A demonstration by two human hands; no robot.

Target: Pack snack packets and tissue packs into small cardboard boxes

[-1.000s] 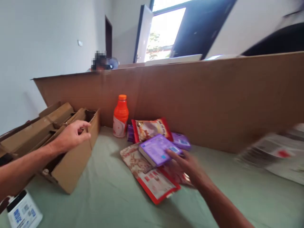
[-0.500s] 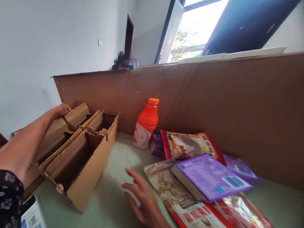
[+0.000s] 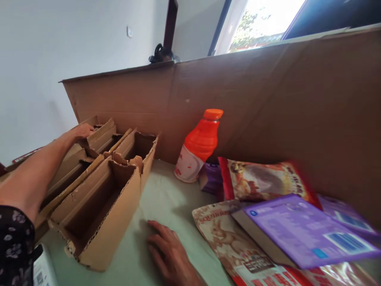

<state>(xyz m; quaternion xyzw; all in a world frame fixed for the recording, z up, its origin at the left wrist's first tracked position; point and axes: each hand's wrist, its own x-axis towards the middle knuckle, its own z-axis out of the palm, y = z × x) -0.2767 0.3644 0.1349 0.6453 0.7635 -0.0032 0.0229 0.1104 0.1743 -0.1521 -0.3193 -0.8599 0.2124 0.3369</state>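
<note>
My left hand [image 3: 84, 130] reaches into the rear left part of the divided cardboard boxes [image 3: 119, 222]; its fingertips are hidden behind a cardboard flap, so what they touch does not show. On the green surface, to the right of the front box, rests my right hand [image 3: 168, 250], palm down with fingers apart and nothing in it. Right of it lies a brown and red squirrel-print bag [image 3: 217, 234], with a purple box [image 3: 300, 226] on top. An orange bottle [image 3: 202, 141] stands further back, near the cardboard wall.
A tall cardboard wall [image 3: 253, 91] runs along the back. Beside the bottle are a small purple box [image 3: 212, 176] and a red snack bag [image 3: 262, 180]. Another purple box [image 3: 345, 214] lies at the right. A white phone-like item [image 3: 43, 268] is at the lower left.
The view has tilted down and shifted, so the bottle and packages appear further right. My right hand has come down onto the surface. My left hand remains at the rear left compartment.
</note>
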